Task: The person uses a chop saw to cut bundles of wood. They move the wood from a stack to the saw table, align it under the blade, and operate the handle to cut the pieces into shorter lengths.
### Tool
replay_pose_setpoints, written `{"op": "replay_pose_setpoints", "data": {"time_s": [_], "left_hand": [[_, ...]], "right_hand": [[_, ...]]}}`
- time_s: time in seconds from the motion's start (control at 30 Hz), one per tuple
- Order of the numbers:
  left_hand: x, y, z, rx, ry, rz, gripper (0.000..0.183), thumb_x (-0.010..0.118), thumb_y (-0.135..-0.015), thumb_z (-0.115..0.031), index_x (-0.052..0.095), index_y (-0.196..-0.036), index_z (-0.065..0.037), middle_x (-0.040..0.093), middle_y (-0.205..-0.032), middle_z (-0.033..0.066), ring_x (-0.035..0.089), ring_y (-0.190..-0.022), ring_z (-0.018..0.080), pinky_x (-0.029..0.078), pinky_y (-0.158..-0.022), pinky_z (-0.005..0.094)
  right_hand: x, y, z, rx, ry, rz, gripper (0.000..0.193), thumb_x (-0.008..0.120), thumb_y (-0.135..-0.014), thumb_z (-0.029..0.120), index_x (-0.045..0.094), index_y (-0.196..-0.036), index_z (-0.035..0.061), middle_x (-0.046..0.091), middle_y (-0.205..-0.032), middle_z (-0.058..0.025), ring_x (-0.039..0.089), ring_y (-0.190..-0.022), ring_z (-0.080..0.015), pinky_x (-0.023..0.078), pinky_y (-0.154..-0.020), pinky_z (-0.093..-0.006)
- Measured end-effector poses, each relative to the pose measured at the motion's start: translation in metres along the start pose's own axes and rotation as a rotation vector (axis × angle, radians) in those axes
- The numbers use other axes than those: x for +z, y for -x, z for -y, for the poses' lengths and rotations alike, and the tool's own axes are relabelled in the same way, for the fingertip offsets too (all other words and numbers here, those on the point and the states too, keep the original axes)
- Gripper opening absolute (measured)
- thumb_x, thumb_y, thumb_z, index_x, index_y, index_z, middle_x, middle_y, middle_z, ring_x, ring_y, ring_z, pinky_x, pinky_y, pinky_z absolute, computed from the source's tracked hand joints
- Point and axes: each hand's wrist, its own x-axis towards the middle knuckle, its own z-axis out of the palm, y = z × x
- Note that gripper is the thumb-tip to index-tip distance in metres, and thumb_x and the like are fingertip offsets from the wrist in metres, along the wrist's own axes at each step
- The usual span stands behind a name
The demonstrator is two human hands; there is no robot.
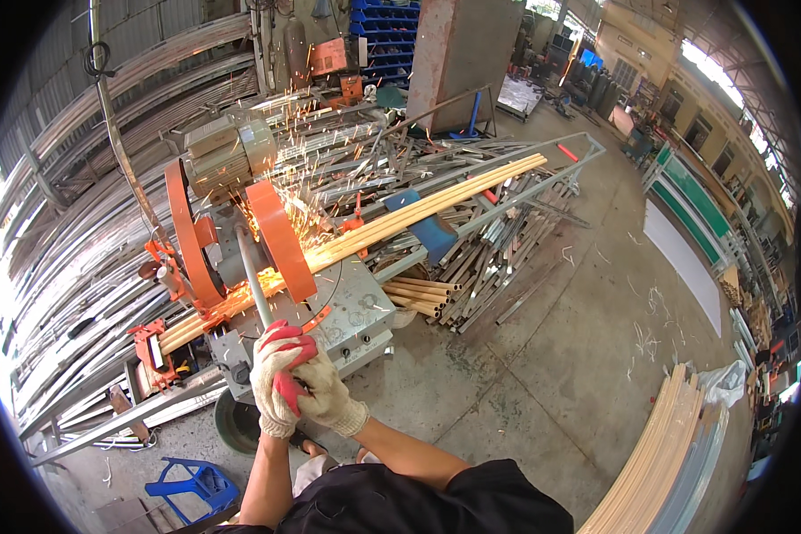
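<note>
My left hand (274, 384), in a white and red work glove, is closed around the end of the grey lever (253, 278) of a cut-off saw. My right hand (329, 399), gloved alike, is closed over it on the same lever end. Beyond them stand the saw's orange guards (280, 242) and its beige motor (227, 158). Sparks spray around the guards where several long yellowish tubes (454, 198) pass beneath. The blade itself is hidden. An orange clamp (154, 349) is at the tubes' left end, above the grey machine base (351, 313).
The tubes cross a blue support (429, 233) on a long grey frame (543, 182). Short tubes (418, 294) and a heap of metal offcuts (498, 267) lie below. A blue stool (196, 489) and a dark green bucket (238, 425) stand at lower left, bundled bars (654, 445) at lower right.
</note>
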Motion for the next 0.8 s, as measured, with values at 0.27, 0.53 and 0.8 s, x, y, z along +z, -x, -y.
{"op": "replay_pose_setpoints", "data": {"time_s": [0.27, 0.53, 0.8], "left_hand": [[0.001, 0.001, -0.002, -0.006, -0.029, -0.009, 0.044, 0.054, -0.096, -0.044, 0.076, -0.103, -0.007, 0.074, -0.111, 0.0118, 0.065, -0.116, 0.0367, 0.041, -0.113, 0.0550], [-0.004, 0.010, 0.009, 0.042, -0.038, 0.005, 0.037, 0.060, -0.091, -0.038, 0.075, -0.103, -0.007, 0.074, -0.108, 0.0116, 0.065, -0.116, 0.0374, 0.043, -0.112, 0.0546], [-0.008, 0.021, 0.020, 0.044, -0.015, 0.038, 0.044, 0.055, -0.085, -0.036, 0.076, -0.110, -0.007, 0.074, -0.115, 0.0141, 0.065, -0.118, 0.0392, 0.041, -0.114, 0.0573]], "right_hand": [[-0.001, 0.000, 0.002, 0.014, -0.027, -0.004, 0.035, 0.069, -0.076, 0.027, 0.070, -0.103, 0.0042, 0.067, -0.113, -0.0219, 0.060, -0.111, -0.0456, 0.046, -0.100, -0.0528], [0.006, 0.014, -0.009, 0.069, -0.053, 0.019, 0.033, 0.072, -0.076, 0.025, 0.072, -0.102, 0.0050, 0.069, -0.108, -0.0202, 0.061, -0.106, -0.0442, 0.047, -0.097, -0.0517], [0.005, 0.025, -0.020, 0.065, -0.041, 0.074, 0.033, 0.073, -0.078, 0.026, 0.071, -0.105, 0.0060, 0.069, -0.107, -0.0183, 0.063, -0.105, -0.0427, 0.046, -0.097, -0.0514]]}}
